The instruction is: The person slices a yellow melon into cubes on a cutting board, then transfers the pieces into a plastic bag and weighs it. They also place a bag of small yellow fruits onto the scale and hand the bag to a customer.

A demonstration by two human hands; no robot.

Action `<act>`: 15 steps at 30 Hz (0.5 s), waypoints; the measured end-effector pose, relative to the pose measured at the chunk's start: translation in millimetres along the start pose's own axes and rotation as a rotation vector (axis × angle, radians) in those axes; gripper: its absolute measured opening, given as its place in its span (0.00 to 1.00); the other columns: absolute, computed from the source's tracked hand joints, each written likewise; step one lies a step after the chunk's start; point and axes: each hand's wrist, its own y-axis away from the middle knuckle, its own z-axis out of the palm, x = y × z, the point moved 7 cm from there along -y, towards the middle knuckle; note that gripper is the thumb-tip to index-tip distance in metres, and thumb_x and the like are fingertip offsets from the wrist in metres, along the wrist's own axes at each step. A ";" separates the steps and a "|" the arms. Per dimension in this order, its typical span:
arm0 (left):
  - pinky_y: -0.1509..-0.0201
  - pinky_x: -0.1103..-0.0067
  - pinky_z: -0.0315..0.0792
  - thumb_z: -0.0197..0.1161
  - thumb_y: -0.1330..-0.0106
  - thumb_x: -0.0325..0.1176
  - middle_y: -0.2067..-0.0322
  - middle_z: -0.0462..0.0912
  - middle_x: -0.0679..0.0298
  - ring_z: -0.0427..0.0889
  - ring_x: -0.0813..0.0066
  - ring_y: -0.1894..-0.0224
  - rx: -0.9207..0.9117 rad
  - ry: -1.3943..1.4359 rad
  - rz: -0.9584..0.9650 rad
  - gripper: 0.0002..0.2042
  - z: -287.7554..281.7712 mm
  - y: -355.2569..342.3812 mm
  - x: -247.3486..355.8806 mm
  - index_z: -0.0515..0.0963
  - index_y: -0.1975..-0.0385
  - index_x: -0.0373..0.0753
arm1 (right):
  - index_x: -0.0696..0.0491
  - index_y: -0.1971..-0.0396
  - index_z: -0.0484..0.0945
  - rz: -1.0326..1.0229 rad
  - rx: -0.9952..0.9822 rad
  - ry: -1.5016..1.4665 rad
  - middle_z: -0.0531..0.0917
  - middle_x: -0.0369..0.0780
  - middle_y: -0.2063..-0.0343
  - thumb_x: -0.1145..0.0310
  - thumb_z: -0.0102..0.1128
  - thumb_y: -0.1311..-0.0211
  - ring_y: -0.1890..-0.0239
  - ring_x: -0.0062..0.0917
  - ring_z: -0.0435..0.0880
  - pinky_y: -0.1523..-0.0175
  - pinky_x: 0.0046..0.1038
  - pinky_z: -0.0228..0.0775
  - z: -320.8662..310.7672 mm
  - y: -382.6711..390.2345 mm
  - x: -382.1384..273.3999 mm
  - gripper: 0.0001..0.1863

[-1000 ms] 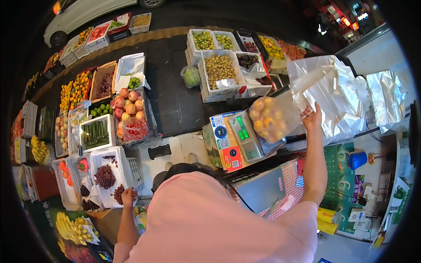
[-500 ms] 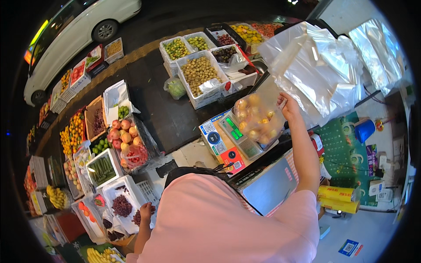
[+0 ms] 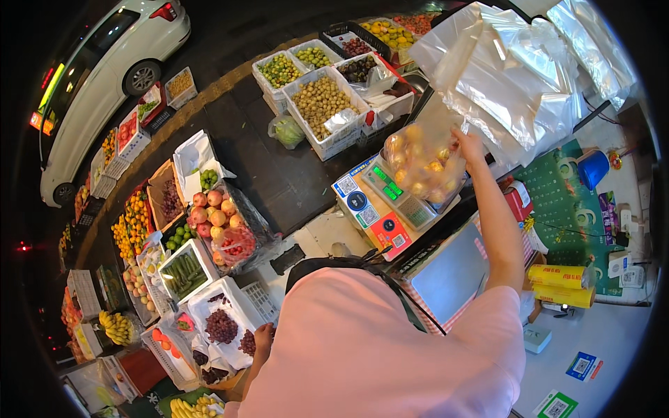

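A clear plastic bag of round yellow fruit [image 3: 418,167] rests on a scale [image 3: 401,198] with lit green digits. The gathered top of this bag is pinched in my right hand [image 3: 470,148], just beyond the scale. My left hand [image 3: 263,340] hangs low beside a white box [image 3: 240,303] lined with paper, close to a small bunch of dark red grapes [image 3: 247,343]. Its fingers are too small and shadowed to show whether they hold anything. A larger grape bunch [image 3: 221,326] lies in the same box.
Large clear plastic bags [image 3: 509,83] hang at the right, near my right hand. Fruit crates stand ahead, including a white crate of small brown fruit [image 3: 324,104], and to the left, with pomegranates [image 3: 216,216]. A metal-topped case [image 3: 449,268] sits beside my right arm. A white car [image 3: 104,83] is beyond.
The view has shifted, so the stall appears farther right and the scene is slightly turned. The white car has moved toward the lower left past the crates. My right hand keeps the bag top.
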 end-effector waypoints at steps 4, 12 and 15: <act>0.69 0.75 0.76 0.62 0.33 0.38 0.71 0.85 0.59 0.83 0.71 0.72 -0.006 -0.066 0.077 0.14 -6.5 -12.7 -16.5 0.81 0.59 0.31 | 0.57 0.74 0.78 0.018 0.044 -0.012 0.79 0.37 0.78 0.57 0.70 0.43 0.78 0.22 0.79 0.71 0.21 0.73 -1.1 14.4 -13.2 0.17; 0.70 0.73 0.78 0.59 0.31 0.38 0.72 0.84 0.61 0.83 0.70 0.73 -0.019 -0.053 -0.005 0.15 7.9 33.9 39.9 0.78 0.53 0.34 | 0.58 0.74 0.79 0.010 0.072 0.105 0.80 0.38 0.78 0.54 0.70 0.45 0.79 0.22 0.81 0.71 0.22 0.73 -6.8 30.2 -29.1 0.20; 0.70 0.73 0.78 0.59 0.31 0.38 0.72 0.84 0.60 0.83 0.69 0.73 -0.025 0.010 -0.036 0.15 5.8 21.8 18.3 0.78 0.53 0.34 | 0.58 0.75 0.79 0.020 0.072 0.139 0.81 0.39 0.78 0.53 0.70 0.45 0.79 0.23 0.81 0.72 0.22 0.72 -4.3 27.0 -29.7 0.20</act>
